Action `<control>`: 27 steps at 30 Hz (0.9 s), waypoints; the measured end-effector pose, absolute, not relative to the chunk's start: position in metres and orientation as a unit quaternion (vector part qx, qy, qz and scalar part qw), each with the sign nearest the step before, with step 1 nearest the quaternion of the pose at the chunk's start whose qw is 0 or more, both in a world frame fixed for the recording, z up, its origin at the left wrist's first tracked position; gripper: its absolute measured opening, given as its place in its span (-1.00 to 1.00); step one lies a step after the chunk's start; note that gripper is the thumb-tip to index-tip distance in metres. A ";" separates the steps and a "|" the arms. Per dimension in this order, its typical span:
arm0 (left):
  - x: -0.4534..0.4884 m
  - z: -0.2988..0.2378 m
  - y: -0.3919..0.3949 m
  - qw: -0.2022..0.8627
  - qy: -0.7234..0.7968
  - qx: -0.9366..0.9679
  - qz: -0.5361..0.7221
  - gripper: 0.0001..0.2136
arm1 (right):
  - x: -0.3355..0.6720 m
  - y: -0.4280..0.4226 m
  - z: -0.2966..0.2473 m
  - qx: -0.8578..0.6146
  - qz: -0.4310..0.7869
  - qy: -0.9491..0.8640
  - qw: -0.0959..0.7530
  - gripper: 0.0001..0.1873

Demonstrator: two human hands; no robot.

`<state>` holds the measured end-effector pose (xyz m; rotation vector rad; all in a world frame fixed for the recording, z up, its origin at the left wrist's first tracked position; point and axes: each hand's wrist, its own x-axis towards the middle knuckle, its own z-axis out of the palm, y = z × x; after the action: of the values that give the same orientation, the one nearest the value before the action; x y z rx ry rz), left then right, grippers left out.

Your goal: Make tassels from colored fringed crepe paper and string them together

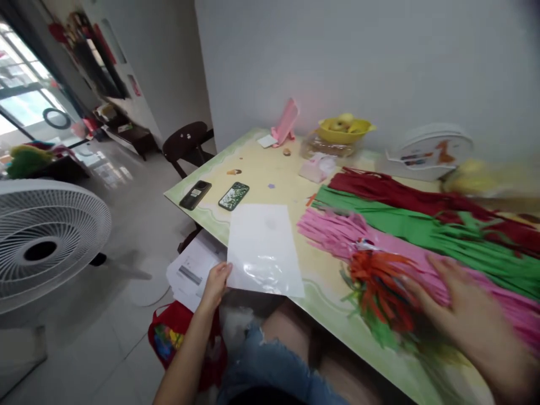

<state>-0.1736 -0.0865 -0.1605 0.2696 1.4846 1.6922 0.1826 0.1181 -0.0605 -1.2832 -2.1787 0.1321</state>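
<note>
My left hand (218, 283) is closed on the left edge of a white sheet (261, 242), which lies at the table's front edge and has shiny, plastic-like glare on its lower part. Spread and slightly blurred, my right hand (470, 306) is over a strip of pink fringed paper (390, 239); whether it touches the paper I cannot tell. Just left of its fingers is an orange fringed bundle (382, 281) with green strands below. Green fringed paper (383, 214) and dark red fringed paper (392, 192) lie behind the pink.
Two phones, one dark (195, 195) and one with a patterned case (233, 196), lie at the table's left. A pink stand (287, 121) and yellow fruit basket (343, 132) are at the back. Papers (189, 270), a red bag (169, 334) and a fan (54, 236) are left.
</note>
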 end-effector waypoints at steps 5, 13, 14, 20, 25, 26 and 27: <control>-0.165 -0.130 -0.090 0.433 0.585 0.159 0.667 -0.57 | 0.148 0.046 -0.016 -0.476 0.046 -0.792 0.379 -0.51; -0.143 -0.104 -0.113 0.426 0.534 0.143 0.716 -0.57 | 0.089 0.015 -0.091 -0.416 0.683 -0.576 0.169 -0.48; -0.142 -0.103 -0.116 0.422 0.540 0.154 0.712 -0.58 | 0.087 0.015 -0.089 -0.403 0.708 -0.541 0.209 -0.47; -0.135 -0.076 -0.121 0.340 0.569 0.213 0.718 -0.62 | 0.088 0.015 -0.034 -0.351 0.716 -0.502 0.336 -0.39; -0.126 -0.033 -0.116 0.327 0.557 0.222 0.730 -0.57 | 0.094 0.011 0.001 -0.331 0.701 -0.503 0.381 -0.42; -0.125 -0.026 -0.115 0.327 0.556 0.222 0.731 -0.56 | 0.095 0.011 0.006 -0.331 0.700 -0.503 0.384 -0.41; -0.125 -0.019 -0.113 0.326 0.555 0.222 0.732 -0.55 | 0.095 0.010 0.010 -0.330 0.700 -0.504 0.385 -0.40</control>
<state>-0.1249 -0.1135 -0.0194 0.5819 1.4554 1.9180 0.0949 0.0105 0.0104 -0.8406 -1.2834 1.7829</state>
